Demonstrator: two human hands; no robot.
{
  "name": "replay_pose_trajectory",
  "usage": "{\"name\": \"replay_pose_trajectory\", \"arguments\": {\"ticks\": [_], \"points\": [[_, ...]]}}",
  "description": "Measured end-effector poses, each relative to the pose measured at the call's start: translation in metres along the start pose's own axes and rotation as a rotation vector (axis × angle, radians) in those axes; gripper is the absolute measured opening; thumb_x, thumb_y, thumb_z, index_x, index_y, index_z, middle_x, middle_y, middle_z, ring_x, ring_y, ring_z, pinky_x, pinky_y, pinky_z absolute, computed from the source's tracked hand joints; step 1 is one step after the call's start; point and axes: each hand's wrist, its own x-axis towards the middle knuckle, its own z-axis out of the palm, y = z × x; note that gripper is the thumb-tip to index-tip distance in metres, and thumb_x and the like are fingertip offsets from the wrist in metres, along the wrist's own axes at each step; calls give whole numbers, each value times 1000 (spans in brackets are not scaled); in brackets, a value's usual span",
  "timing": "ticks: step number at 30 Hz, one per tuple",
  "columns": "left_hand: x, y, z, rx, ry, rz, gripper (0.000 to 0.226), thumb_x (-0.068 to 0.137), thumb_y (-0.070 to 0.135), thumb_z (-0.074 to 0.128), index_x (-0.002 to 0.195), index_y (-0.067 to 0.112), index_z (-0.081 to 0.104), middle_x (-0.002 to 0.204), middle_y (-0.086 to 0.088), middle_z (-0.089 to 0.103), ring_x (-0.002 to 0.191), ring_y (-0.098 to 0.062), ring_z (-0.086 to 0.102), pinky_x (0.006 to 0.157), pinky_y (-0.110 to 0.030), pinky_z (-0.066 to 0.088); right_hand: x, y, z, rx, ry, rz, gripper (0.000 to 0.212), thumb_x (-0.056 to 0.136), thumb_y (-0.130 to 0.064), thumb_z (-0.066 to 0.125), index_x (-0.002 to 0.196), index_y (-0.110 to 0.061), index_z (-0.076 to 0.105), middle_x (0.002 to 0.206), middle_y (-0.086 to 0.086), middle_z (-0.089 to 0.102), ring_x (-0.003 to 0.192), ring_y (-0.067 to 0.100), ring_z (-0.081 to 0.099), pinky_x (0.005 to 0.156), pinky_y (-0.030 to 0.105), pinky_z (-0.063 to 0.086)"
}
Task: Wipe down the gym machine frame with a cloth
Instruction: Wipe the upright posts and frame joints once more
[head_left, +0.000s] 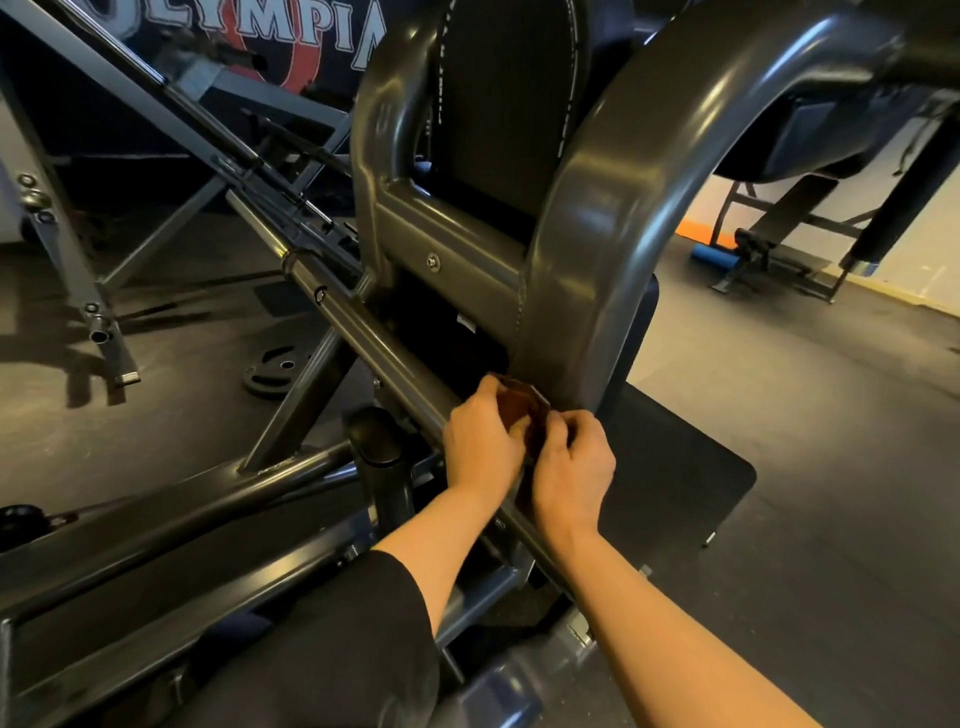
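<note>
Head view shows both hands at the foot of the grey frame (587, 270). Left hand (480, 447) and right hand (571, 473) each grasp the brown cloth (522, 408) with curled fingers. It sits between them, against a slanted bar (363, 332). A weight plate (275, 371) lies on the floor.

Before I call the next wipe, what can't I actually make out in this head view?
- Cloth: mostly hidden between the left hand and right hand; its full size is unclear.
- Diagonal bar: the stretch under both hands is covered.
- Curved frame tube: its base is hidden behind the hands; its top is cut off by the upper edge.
- Wall lettering: cut off at the top.
</note>
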Motion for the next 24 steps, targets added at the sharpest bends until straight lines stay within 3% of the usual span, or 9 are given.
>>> {"name": "replay_pose_trajectory", "arguments": {"ticks": [4,7,12,15,18,21,24], "points": [[-14,-9,5,136,-30,144,30,88,29,67,113,17,55,107,-5,67,97,-26,66,80,-37,52,0,-1,0,18,-2,15,17,98,-23,51,86,-12,57,87,3,57,78,11,55,69,26,44],[-3,-1,4,184,-76,90,39,91,26,64,125,16,48,111,-10,66,102,-31,64,84,-39,49,-1,-2,-2,7,-18,10,16,98,-22,51,86,-13,56,88,3,57,78,10,54,69,25,42],[0,1,-15,251,-155,243,26,83,14,65,107,21,56,98,-4,70,98,-29,65,84,-39,50,-4,-3,-5,-59,-9,-85,16,97,-21,53,83,-13,56,85,2,57,75,11,54,69,31,45],[18,1,-37,85,78,265,30,77,9,70,104,18,61,93,-6,71,92,-29,67,81,-39,52,3,-19,-9,-172,86,-426,11,92,-20,53,89,-10,59,90,2,55,79,15,52,68,34,48],[57,20,-57,-76,363,290,38,74,-1,69,109,12,62,103,-8,66,98,-26,63,90,-38,49,29,-52,-15,-402,135,-855,21,84,-24,51,91,-8,64,97,8,61,92,22,50,77,34,43],[93,48,-64,-115,396,381,43,73,-5,69,113,11,65,110,-8,61,102,-18,57,92,-18,38,62,-76,-17,-740,166,-1171,30,80,-26,54,100,-9,68,113,11,66,114,28,48,105,39,32],[118,62,-56,-173,302,355,42,76,-4,68,114,13,68,109,-5,68,105,-20,62,94,-22,42,83,-73,-16,-960,217,-1311,38,81,-24,57,114,-7,68,132,13,60,131,29,40,120,44,10]]}}
